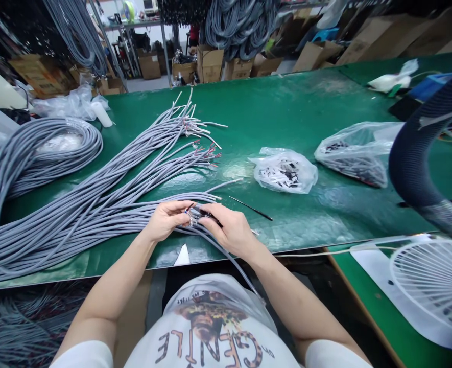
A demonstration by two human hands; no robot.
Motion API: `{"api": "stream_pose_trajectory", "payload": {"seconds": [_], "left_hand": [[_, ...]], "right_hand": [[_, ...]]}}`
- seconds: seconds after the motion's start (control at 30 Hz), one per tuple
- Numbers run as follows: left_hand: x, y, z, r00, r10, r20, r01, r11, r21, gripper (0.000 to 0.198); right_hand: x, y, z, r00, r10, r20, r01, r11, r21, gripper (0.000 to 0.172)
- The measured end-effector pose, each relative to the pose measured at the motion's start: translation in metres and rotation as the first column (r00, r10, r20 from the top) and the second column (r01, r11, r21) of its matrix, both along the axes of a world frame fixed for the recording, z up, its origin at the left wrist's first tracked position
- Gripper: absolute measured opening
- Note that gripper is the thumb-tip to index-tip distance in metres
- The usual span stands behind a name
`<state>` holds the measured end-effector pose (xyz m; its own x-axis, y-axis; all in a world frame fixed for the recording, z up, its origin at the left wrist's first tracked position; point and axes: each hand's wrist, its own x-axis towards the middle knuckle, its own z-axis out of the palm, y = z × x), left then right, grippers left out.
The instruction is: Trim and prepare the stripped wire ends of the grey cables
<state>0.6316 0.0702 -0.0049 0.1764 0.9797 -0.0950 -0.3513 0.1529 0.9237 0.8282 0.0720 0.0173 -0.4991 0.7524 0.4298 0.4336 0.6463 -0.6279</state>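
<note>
My left hand (167,221) pinches the thin stripped wires (189,216) at the end of a grey cable; dark, blue and bare silvery strands show at the fingertips. Close beside it, my right hand (231,229) is closed around a small black tool (211,216), its kind mostly hidden by the fingers. The bundle of grey cables (114,197) lies under and to the left of both hands, with several stripped ends showing red and white wires. A thin pointed tool with a black handle (253,209) lies just right of my right hand.
A clear bag of small black and white parts (285,171) lies ahead, with another filled plastic bag (354,153) farther right. A thick dark flexible hose (413,153) and a white fan (432,276) stand at right. Coiled grey cable (76,158) lies at left.
</note>
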Motion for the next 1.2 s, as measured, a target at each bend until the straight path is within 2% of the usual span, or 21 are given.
{"api": "stream_pose_trajectory", "payload": {"seconds": [0.2, 0.43, 0.5, 0.63, 0.8, 1.0, 1.2], "left_hand": [[0.000, -0.003, -0.003, 0.999, -0.044, -0.021, 0.044, 0.999, 0.016, 0.032], [-0.011, -0.004, -0.005, 0.984, -0.174, -0.028, 0.176, 0.982, 0.069, 0.045], [-0.013, -0.004, -0.004, 0.976, -0.207, -0.070, 0.211, 0.976, 0.062, 0.041], [-0.010, -0.005, -0.002, 0.962, -0.183, -0.204, 0.202, 0.976, 0.075, 0.026], [-0.004, -0.007, -0.002, 0.954, -0.108, -0.281, 0.146, 0.982, 0.117, 0.028], [-0.005, -0.007, -0.006, 0.952, -0.119, -0.281, 0.163, 0.977, 0.137, 0.030], [-0.007, -0.007, -0.011, 0.953, -0.147, -0.266, 0.193, 0.969, 0.156, 0.027]], "right_hand": [[-0.006, 0.002, -0.004, 0.998, 0.002, 0.068, -0.009, 0.994, 0.105, 0.030], [-0.002, 0.002, -0.002, 0.992, 0.010, 0.123, -0.023, 0.994, 0.107, 0.029], [-0.001, 0.003, -0.002, 0.993, -0.005, 0.118, -0.008, 0.994, 0.105, 0.028], [0.002, 0.004, -0.001, 0.992, -0.002, 0.125, -0.013, 0.993, 0.119, 0.031], [0.010, 0.008, 0.005, 0.981, 0.073, 0.181, -0.083, 0.995, 0.051, 0.033], [0.011, 0.015, 0.004, 0.973, 0.201, 0.110, -0.198, 0.979, -0.042, 0.029], [0.005, 0.019, -0.006, 0.968, 0.248, 0.030, -0.248, 0.969, -0.022, 0.027]]}}
